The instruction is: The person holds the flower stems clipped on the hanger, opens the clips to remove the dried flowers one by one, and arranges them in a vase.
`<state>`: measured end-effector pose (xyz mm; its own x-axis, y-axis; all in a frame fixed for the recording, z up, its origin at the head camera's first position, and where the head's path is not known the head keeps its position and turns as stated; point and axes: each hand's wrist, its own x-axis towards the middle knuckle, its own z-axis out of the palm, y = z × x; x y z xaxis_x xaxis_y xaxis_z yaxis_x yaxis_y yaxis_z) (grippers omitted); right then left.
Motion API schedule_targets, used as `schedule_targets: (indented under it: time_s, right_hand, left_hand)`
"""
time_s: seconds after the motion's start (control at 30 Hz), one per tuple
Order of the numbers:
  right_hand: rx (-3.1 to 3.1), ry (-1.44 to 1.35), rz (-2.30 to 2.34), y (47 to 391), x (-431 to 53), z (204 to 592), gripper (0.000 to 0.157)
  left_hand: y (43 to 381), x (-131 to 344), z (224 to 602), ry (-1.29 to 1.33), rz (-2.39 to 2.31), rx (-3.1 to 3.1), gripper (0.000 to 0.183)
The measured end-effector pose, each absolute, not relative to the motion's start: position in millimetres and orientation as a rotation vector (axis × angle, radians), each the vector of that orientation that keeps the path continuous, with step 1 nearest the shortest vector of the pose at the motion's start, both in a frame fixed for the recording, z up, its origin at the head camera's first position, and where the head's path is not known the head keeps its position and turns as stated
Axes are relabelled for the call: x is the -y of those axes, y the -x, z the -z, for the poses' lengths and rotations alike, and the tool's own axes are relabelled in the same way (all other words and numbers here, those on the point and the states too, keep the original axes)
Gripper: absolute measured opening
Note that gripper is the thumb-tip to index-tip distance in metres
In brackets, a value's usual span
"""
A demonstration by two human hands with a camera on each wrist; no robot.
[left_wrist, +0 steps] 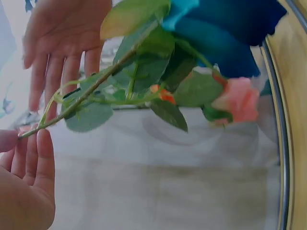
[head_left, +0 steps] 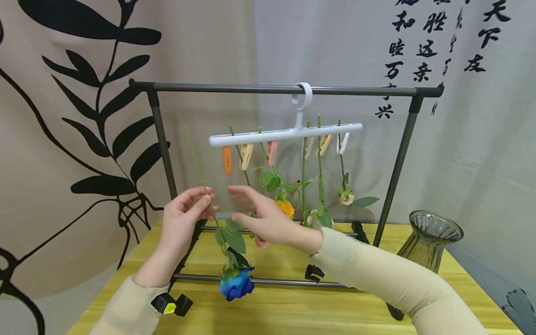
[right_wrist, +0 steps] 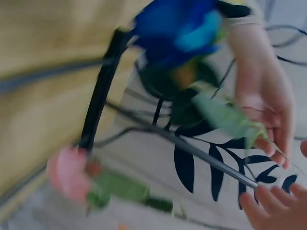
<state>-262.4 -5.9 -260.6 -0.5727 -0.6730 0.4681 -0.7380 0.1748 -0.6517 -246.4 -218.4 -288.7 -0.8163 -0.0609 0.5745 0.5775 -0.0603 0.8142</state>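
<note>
My left hand pinches the green stem of a blue rose between thumb and fingers. This rose hangs head down, its leaves below the fingers and the stem end sticking up. To its right, my right hand holds nothing, its fingers extended toward the left hand. A white hanger bears several clips with roses upside down, among them a yellow rose partly behind my right hand. The orange clip at the hanger's left end has no flower. A pink rose hangs close behind the blue one.
The hanger hooks over the top bar of a dark metal rack standing on a wooden table. A ribbed glass vase stands at the right, beyond my right sleeve. Curtains with black leaf prints and writing hang behind.
</note>
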Motion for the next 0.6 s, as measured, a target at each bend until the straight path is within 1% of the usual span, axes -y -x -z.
schedule_targets:
  time_s: [0.1, 0.2, 0.27, 0.4, 0.6]
  right_hand:
    - [2.133, -1.519, -0.872, 260.5, -6.5, 262.2, 0.054]
    - [1.83, -1.537, -0.446, 263.0, -12.9, 260.3, 0.048]
    - [1.643, -1.523, -0.251, 266.3, -15.4, 259.3, 0.043]
    - [1.407, -1.498, -0.01, 271.4, -19.7, 260.9, 0.037]
    - [1.217, -1.498, 0.132, 275.9, -24.2, 268.9, 0.026]
  left_hand:
    - [239.6, 211.8, 285.3, 0.642, 1.963, 1.794, 0.016]
    - [235.5, 204.5, 281.1, 0.73, 2.008, 1.809, 0.013]
    - [233.8, 200.1, 279.1, 0.775, 2.037, 1.821, 0.013]
    - [231.7, 193.3, 277.0, 0.823, 2.073, 1.853, 0.013]
    - [231.5, 184.5, 281.0, 0.828, 2.16, 1.901, 0.012]
